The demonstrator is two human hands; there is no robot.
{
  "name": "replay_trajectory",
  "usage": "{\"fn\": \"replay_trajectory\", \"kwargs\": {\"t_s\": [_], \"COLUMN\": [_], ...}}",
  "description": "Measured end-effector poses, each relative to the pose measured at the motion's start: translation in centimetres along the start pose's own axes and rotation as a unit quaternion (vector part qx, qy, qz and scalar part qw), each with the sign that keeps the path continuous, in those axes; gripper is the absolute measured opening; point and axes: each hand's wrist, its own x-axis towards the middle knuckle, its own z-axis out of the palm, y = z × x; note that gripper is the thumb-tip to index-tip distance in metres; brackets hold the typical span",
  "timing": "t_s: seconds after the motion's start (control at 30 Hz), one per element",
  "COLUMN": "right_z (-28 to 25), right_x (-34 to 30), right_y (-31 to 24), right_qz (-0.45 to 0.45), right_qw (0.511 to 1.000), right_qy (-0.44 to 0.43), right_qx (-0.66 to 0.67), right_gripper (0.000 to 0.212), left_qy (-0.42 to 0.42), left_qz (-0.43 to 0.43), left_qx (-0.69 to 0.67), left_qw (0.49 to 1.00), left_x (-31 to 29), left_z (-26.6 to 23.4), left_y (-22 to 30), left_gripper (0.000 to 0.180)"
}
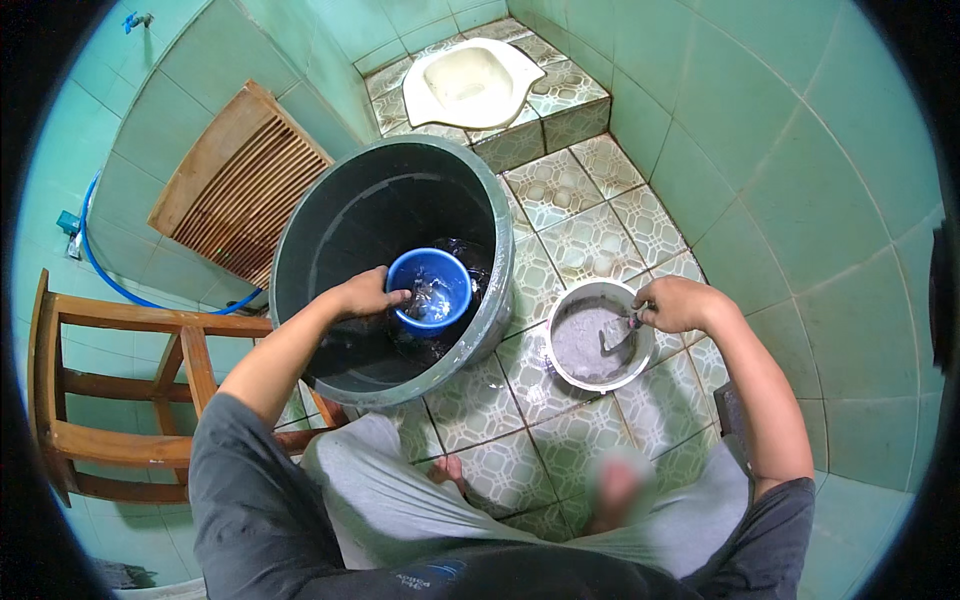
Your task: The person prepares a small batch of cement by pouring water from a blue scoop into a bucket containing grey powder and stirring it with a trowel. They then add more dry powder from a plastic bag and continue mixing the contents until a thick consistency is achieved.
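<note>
My left hand [366, 295] grips the near-left rim of a blue plastic dipper [430, 262], thumb over the edge. Some clear water shows inside it. The dipper is held within a big dark tub [340, 215], over dark water [478, 262] at its bottom. On the right, my right hand [678, 304] is closed around the handle of a small trowel [617, 333]. Its blade dips into a grey powder or paste [583, 345] in a round, light-coloured pot [562, 372] on the floor. Whether the grey stuff is wet or dry I cannot tell.
Left of the tub lies a wooden chair [120, 308], with a slatted wooden panel [235, 185] leaning behind it. A blue hose [110, 272] runs along the wall. A squat toilet [470, 82] sits on a raised tiled step. Patterned tiles [580, 240] cover the floor between green walls.
</note>
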Motion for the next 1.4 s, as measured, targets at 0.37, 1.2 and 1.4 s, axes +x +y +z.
{"fn": "replay_trajectory", "kwargs": {"t_s": [0.37, 1.2, 1.4], "right_z": [-1.0, 1.4, 1.3], "right_x": [-0.7, -0.1, -0.8], "right_y": [-0.5, 0.8, 0.9], "right_qz": [0.009, 0.003, 0.02], "right_qw": [1.0, 0.998, 0.996], "right_qy": [-0.001, 0.031, 0.015], "right_qx": [0.024, 0.05, 0.085], "right_gripper": [0.039, 0.033, 0.027], "left_qy": [0.126, 0.156, 0.167], "left_qz": [0.042, 0.245, 0.237], "left_qx": [-0.556, -0.497, -0.404], "left_qw": [0.82, 0.817, 0.868], "left_x": [-14.2, -7.6, -7.1], "left_z": [-8.6, 4.9, 5.6], "left_y": [12.4, 26.1, 26.0], "left_gripper": [0.039, 0.08, 0.085]}}
